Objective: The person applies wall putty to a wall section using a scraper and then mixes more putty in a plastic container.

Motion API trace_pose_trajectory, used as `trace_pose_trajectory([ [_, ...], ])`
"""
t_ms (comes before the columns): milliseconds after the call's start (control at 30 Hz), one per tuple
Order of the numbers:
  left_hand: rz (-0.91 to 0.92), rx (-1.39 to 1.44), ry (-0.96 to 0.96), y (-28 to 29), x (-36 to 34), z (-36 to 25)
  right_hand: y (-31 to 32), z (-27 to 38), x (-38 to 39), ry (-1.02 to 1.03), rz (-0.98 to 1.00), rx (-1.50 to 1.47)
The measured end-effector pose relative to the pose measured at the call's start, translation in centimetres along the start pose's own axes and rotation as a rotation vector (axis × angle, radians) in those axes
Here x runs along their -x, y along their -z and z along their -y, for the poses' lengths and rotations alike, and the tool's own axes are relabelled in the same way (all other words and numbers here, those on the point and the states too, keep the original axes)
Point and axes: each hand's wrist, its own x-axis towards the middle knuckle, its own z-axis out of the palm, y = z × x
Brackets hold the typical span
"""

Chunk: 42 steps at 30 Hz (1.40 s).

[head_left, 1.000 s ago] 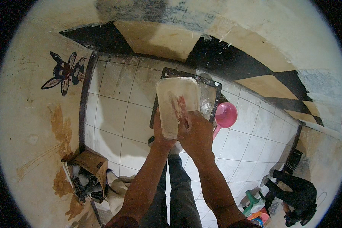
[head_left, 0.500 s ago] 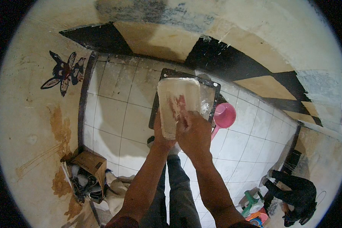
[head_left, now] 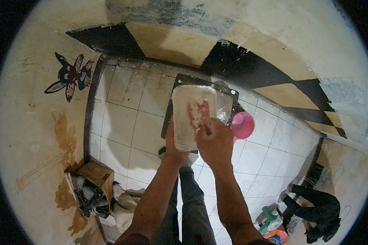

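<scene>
A pale rectangular container with rounded corners, its kind unclear, is held up in front of me. My left hand grips it from the near left side, the fingers mostly hidden beneath it. My right hand is closed over the container's near right part. Whatever its fingers pinch, if anything, is hidden. Red streaks show on the pale surface just beyond the right fingers. Below the container, a dark-rimmed flat board or low table carries white smears on its right part.
A pink dipper is right of the board. White tiles cover the floor. At lower left stands a cardboard box of dark items beside a pale cloth. Dark clothing and colourful plastic items lie at lower right.
My right hand has shifted to the right over the container, and the red streaks show more to the right. My left hand and the container have barely moved.
</scene>
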Motion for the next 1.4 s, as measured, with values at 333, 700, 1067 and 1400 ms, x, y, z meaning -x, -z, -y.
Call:
trace_pose_trajectory([
  [333,0.16,0.248,-0.001,0.2,-0.2,0.3,0.0,0.5,0.2,-0.07,0.081,-0.026],
  [700,0.412,0.317,-0.046,2.0,-0.7,0.8,0.0,0.7,0.2,0.048,0.093,-0.042],
  [1067,0.402,0.269,-0.099,1.8,-0.6,1.1,1.2,1.3,0.1,-0.05,0.118,0.091],
  [1400,0.204,0.096,-0.096,0.6,-0.1,1.1,1.1,0.9,-0.2,0.014,0.114,0.001],
])
